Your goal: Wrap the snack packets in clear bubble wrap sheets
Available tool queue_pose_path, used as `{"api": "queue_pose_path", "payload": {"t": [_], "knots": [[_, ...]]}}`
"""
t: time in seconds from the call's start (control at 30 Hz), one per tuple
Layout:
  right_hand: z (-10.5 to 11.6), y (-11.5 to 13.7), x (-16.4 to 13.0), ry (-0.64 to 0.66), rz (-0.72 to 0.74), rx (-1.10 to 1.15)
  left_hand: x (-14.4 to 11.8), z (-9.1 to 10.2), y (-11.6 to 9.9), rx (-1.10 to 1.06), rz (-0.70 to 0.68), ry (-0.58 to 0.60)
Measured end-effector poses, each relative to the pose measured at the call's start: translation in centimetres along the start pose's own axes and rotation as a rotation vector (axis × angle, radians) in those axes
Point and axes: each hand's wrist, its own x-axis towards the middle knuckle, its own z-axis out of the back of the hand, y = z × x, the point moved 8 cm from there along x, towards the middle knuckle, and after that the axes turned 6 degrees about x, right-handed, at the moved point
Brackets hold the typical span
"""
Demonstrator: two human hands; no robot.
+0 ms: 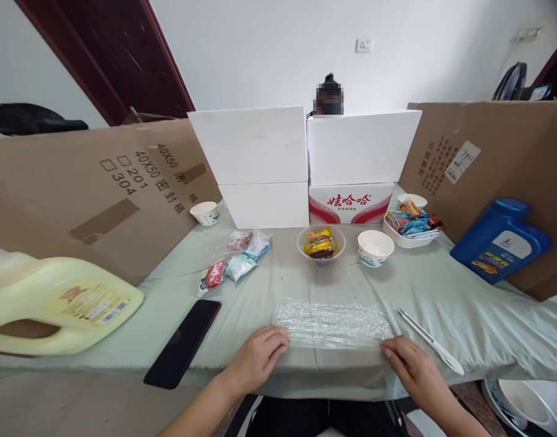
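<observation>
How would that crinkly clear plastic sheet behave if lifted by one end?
The clear plastic sheet looks thin and wrinkled, so it would probably droop and fold, and feel very light. It lies flat under the left hand and right hand, so it may cling to the cloth.

Crinkly, shiny clear plastic sheet [334, 324] lies on the bench's matt pale-green cloth [442, 291], next to a glossy black phone [182, 350], with rough brown cardboard panels [87, 194] around.
</observation>
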Motion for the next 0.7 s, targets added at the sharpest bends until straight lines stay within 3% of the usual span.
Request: {"api": "queue_pose_path", "payload": {"t": [0.1, 0.27, 0.4, 0.6, 0.7], "knots": [[0.0, -1.4, 1.6, -0.04, -0.156, -0.07, 2.2, -0.2, 1.7, 0.097, 0.174, 0.004], [-0.6, -2.6, 4.1, -0.048, -0.305, -0.343, 5.7, -2.2, 4.3, 0.363, 0.398, 0.166], [-1.2, -2.6, 5.1, -0.027, -0.327, -0.501, 6.6, -3.3, 4.7, 0.413, 0.425, 0.198], [-1.4, -2.8, 5.6, -0.02, -0.372, -0.565, 6.4, -3.5, 4.8, 0.447, 0.43, 0.2], [-0.5, -2.5, 5.7, -0.116, -0.343, -0.564, 6.4, -2.8, 4.5, 0.461, 0.445, 0.162]]}}
